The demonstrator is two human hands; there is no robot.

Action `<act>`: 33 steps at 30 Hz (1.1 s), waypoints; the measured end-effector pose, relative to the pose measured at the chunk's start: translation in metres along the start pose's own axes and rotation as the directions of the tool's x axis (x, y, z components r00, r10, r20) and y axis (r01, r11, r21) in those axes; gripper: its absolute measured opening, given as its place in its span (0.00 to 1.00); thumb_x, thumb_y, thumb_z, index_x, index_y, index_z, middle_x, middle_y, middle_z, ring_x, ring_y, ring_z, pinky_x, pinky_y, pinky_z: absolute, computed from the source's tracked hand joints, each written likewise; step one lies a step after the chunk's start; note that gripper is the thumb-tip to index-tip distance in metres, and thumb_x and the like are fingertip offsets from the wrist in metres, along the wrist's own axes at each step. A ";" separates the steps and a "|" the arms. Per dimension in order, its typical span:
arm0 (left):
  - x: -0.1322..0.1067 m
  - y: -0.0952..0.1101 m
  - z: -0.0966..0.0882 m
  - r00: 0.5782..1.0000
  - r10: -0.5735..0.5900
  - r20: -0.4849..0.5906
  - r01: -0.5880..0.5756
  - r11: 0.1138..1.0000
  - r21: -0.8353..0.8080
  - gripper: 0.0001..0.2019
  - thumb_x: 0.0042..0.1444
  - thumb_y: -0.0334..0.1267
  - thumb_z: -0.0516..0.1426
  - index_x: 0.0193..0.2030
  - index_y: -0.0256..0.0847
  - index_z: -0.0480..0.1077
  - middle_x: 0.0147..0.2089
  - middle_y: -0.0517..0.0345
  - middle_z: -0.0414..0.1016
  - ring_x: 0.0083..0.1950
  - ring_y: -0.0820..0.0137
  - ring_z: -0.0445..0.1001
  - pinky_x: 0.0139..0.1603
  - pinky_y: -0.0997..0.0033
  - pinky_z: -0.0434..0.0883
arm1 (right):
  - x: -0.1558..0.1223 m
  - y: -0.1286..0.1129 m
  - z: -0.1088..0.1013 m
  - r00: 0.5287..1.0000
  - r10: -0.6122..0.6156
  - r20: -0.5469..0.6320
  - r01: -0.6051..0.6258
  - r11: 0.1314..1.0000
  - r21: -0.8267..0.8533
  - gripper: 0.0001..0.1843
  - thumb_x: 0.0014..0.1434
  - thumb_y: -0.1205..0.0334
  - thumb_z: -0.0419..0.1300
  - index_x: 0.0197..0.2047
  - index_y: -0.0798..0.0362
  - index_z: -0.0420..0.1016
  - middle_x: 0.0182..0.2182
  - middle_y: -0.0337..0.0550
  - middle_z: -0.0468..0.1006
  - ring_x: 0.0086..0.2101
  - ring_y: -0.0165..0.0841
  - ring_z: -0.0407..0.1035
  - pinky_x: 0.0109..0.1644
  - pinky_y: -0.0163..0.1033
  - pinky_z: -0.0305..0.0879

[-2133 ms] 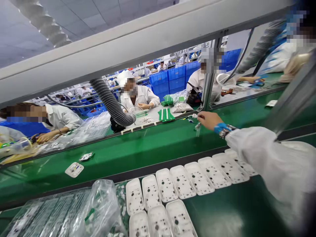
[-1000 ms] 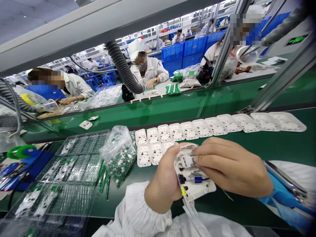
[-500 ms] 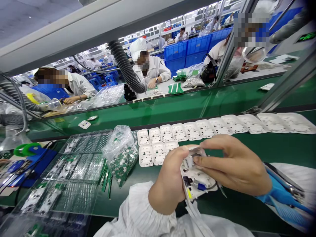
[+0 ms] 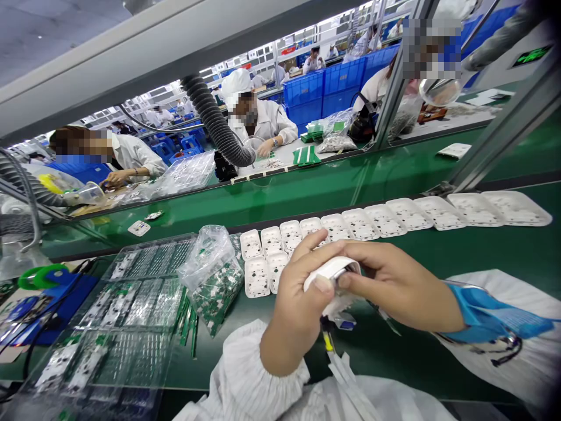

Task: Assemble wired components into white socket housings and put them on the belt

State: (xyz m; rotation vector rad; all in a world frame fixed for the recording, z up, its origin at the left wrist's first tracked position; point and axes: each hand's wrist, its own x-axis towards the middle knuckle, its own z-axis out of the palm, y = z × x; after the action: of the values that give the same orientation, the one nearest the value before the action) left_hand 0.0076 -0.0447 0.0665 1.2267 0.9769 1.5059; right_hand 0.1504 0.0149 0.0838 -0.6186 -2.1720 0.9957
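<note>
Both hands hold one white housing (image 4: 332, 270) above the green bench (image 4: 482, 251): left hand (image 4: 294, 304) clamps its 9 o'clock edge, right hand (image 4: 394, 289) pinches its 3 o'clock edge. Risk: uneven pressure may dislodge the small parts hanging beneath at 6 o'clock.

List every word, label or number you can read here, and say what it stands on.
No text can be read.
Green lit sign at the upper right: its characters are too blurred.
White housing held in both hands: no print shows.
Circuit boards in the clear bag: markings are too small.
</note>
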 end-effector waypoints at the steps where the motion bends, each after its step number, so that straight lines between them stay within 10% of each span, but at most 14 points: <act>1: 0.001 0.003 -0.002 0.999 0.010 -0.033 -0.005 0.992 0.123 0.16 0.50 0.46 0.57 0.44 0.43 0.76 0.52 0.52 0.70 0.53 0.58 0.65 0.54 0.64 0.59 | 0.000 0.001 -0.001 1.000 0.029 -0.001 -0.029 1.000 0.005 0.08 0.57 0.62 0.53 0.29 0.53 0.70 0.25 0.38 0.72 0.25 0.28 0.65 0.26 0.32 0.60; 8: 0.009 0.018 -0.013 0.960 -0.275 -0.043 0.247 0.773 0.584 0.11 0.50 0.37 0.54 0.19 0.39 0.63 0.20 0.64 0.61 0.25 0.74 0.59 0.27 0.73 0.55 | -0.001 0.009 -0.003 0.990 0.138 -0.021 -0.139 0.966 -0.219 0.10 0.56 0.60 0.51 0.28 0.53 0.69 0.23 0.39 0.71 0.24 0.31 0.64 0.24 0.33 0.55; 12: 0.014 0.010 -0.014 0.944 -0.303 -0.135 0.321 0.736 0.596 0.12 0.49 0.39 0.53 0.18 0.39 0.58 0.19 0.65 0.56 0.24 0.76 0.55 0.25 0.73 0.52 | -0.014 0.009 0.009 0.957 -0.213 -0.194 0.092 0.864 -0.496 0.09 0.55 0.59 0.55 0.39 0.55 0.69 0.34 0.47 0.74 0.35 0.38 0.66 0.36 0.41 0.60; 17: 0.018 0.002 -0.008 0.946 -0.282 -0.156 0.316 0.710 0.630 0.14 0.48 0.38 0.52 0.17 0.39 0.53 0.17 0.66 0.52 0.23 0.77 0.52 0.23 0.73 0.50 | -0.024 0.012 0.029 0.905 -0.424 -0.043 0.336 0.771 -0.541 0.07 0.60 0.67 0.53 0.30 0.55 0.68 0.24 0.41 0.71 0.27 0.31 0.60 0.33 0.39 0.55; 33: 0.020 -0.001 0.006 0.946 -0.185 -0.265 0.311 0.741 0.595 0.14 0.49 0.40 0.52 0.18 0.39 0.55 0.18 0.66 0.53 0.24 0.76 0.53 0.24 0.72 0.52 | -0.016 0.005 0.012 0.966 0.068 -0.250 -0.164 0.907 -0.389 0.08 0.52 0.68 0.54 0.27 0.52 0.75 0.23 0.36 0.73 0.26 0.28 0.66 0.28 0.33 0.58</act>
State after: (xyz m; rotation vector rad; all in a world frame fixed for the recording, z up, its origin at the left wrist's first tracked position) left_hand 0.0119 -0.0253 0.0716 1.3421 1.8093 1.1130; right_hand 0.1532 0.0020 0.0682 -1.0172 -2.1600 0.4907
